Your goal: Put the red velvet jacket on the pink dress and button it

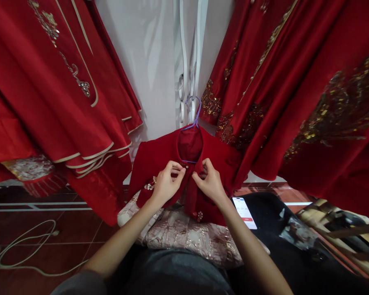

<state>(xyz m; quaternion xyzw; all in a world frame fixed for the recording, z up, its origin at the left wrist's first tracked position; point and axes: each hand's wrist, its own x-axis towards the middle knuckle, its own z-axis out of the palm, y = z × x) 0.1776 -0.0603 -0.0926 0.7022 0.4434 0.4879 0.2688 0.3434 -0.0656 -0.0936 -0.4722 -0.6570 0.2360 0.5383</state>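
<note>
A red jacket (160,151) with beaded trim hangs on a purple wire hanger (198,116), its front parted below the collar. My left hand (169,182) pinches the front edge near the neck on the left side, beside a small beaded fastening (184,165). On the opposite side, my right hand (209,180) has its thumb and fingers closed on the other front edge by the collar. Beaded ornaments (150,184) show on the jacket's left front, and a flower-like one (199,216) low on the right. The fingers hide what exactly lies between them.
Red embroidered garments (89,106) hang at both sides before a white panel (153,61). Patterned pale fabric (184,233) lies under the jacket. A lit phone (244,213) and a clear plastic bag (298,232) rest on a black surface at right. A cable (21,246) coils on the tiled floor.
</note>
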